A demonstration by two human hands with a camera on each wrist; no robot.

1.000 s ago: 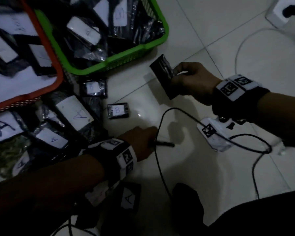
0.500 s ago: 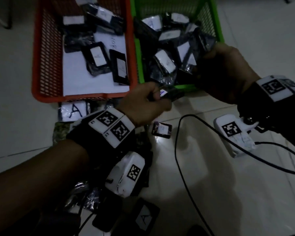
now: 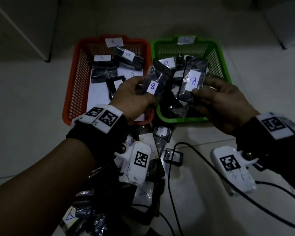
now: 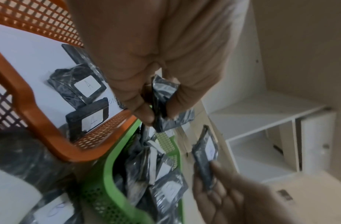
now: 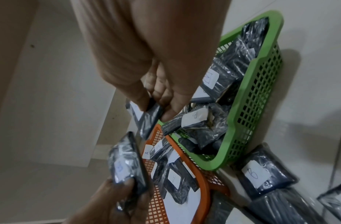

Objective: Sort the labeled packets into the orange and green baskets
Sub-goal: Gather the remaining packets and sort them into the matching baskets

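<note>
Two baskets stand side by side on the floor: the orange basket (image 3: pixel 70 106) holds A-labelled packets and the green basket (image 3: pixel 180 119) holds B-labelled ones. My left hand (image 3: pixel 143 90) pinches a black packet labelled B (image 3: pixel 154 79) over the gap between the baskets. My right hand (image 3: pixel 202 87) grips a larger black packet labelled B (image 3: pixel 192 80) above the green basket. The left wrist view shows thumb and fingers clamped on the left packet (image 4: pixel 162 106). In the right wrist view my fingers hold the right packet (image 5: pixel 148 119) near the green basket (image 5: pixel 242 121).
A heap of loose packets (image 3: pixel 143 193), mostly marked A, lies on the floor under my left forearm. A B packet (image 3: pixel 162 132) and a small packet (image 3: pixel 173 156) lie in front of the baskets. A black cable (image 3: pixel 194 150) curls across the tiles. White furniture legs (image 3: pixel 46 55) stand behind.
My left hand rose from the floor holding a B packet. My right hand carried its packet from over the tiles to above the green basket. The head view tilted up.
</note>
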